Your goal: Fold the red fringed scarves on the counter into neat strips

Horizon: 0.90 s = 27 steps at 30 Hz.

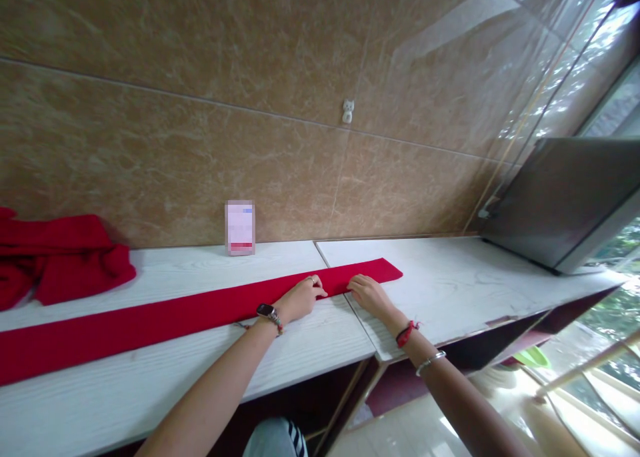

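A long strip of red cloth [190, 316], with an angled right end, lies flat along the white countertop. My left hand [300, 298] is closed at the strip's near edge, with its fingertips pinching the cloth. A ring, a watch and a beaded bracelet are on that side. A short way to the right, my right hand [370, 294] pinches the same edge between thumb and fingers, close to the angled end. The fabric under both sets of fingers is partly hidden.
Bunched red cloth [75, 257] lies at the far left. A small upright phone-like panel [240, 227], blurred out, leans by the tiled wall [200, 143]. At the right stands a large grey box-shaped appliance [565, 203]. A seam crosses the white countertop [440, 270].
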Tool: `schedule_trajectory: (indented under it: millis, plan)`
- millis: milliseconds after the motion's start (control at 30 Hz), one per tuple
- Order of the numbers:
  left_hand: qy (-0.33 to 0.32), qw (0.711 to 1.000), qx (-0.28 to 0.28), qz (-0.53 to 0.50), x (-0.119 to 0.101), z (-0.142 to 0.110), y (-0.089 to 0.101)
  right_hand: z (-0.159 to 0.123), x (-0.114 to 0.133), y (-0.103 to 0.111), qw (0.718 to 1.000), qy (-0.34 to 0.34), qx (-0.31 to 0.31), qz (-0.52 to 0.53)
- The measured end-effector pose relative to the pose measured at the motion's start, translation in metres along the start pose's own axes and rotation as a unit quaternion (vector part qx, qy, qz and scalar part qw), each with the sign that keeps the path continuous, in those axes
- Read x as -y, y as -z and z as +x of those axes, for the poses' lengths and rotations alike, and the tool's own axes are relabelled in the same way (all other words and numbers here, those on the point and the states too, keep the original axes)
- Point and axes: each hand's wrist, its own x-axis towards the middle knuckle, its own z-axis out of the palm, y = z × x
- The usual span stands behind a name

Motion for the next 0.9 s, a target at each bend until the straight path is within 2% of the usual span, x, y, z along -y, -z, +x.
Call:
schedule_trajectory:
  millis: [67,133,267,333,400,500,600,733,900]
  plan:
    - [0.012,1.0,0.015,-0.017,-0.001,-0.001,0.003,0.0,0.0,0.0,0.999,-0.001,0.0,0.035]
    - [0.032,0.998,0.054,-0.028,-0.002,-0.001,0.007,0.004,0.002,-0.002,0.997,-0.007,-0.006,0.078]
    - [0.067,0.988,0.135,-0.041,-0.003,-0.001,0.015,0.022,0.014,-0.013,0.99,-0.083,-0.022,0.112]
    - [0.074,0.984,0.159,-0.033,-0.004,-0.004,0.019,0.031,0.024,-0.018,0.989,-0.112,0.026,0.091]
    - [0.083,0.981,0.174,-0.013,-0.005,-0.008,0.021,0.037,0.031,-0.02,0.986,-0.119,0.1,0.065]
    - [0.098,0.978,0.184,0.025,-0.004,-0.014,0.022,0.034,0.029,-0.018,0.976,-0.121,0.178,0.037]
    - [0.1,0.976,0.188,0.04,-0.001,-0.016,0.019,0.021,0.008,-0.013,0.97,-0.121,0.211,-0.004]
    - [0.096,0.977,0.188,0.041,0.002,-0.014,0.016,-0.003,-0.039,-0.004,0.959,-0.12,0.24,-0.088]
    - [0.106,0.973,0.204,0.034,-0.003,-0.015,0.021,-0.027,-0.093,0.003,0.933,-0.166,0.291,-0.13]
